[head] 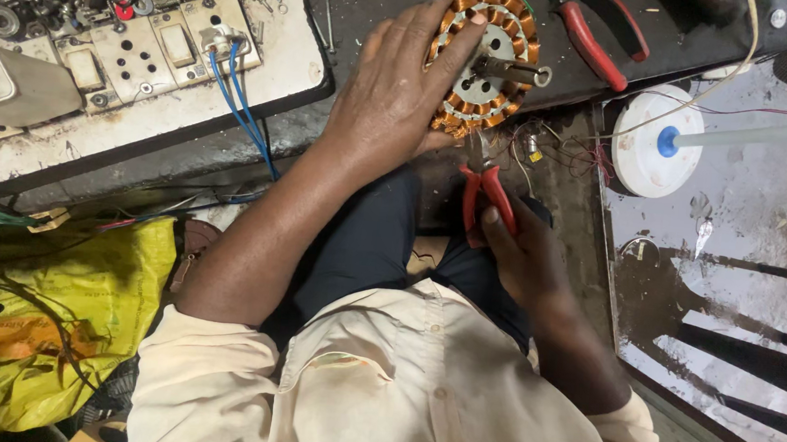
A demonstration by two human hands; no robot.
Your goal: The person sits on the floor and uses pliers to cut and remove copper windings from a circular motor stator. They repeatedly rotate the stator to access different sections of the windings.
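Your left hand (pixel 394 90) clamps the copper-wound stator (pixel 488 60) on the counter (pixel 373 4) edge, its shaft pointing right. Your right hand (pixel 522 250) grips red-handled pliers (pixel 482 186), nose up, just below the stator's lower rim.

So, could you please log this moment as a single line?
left hand: grips copper-wound fan stator | right hand: holds red-handled pliers under stator | spare red-handled pliers: on bench
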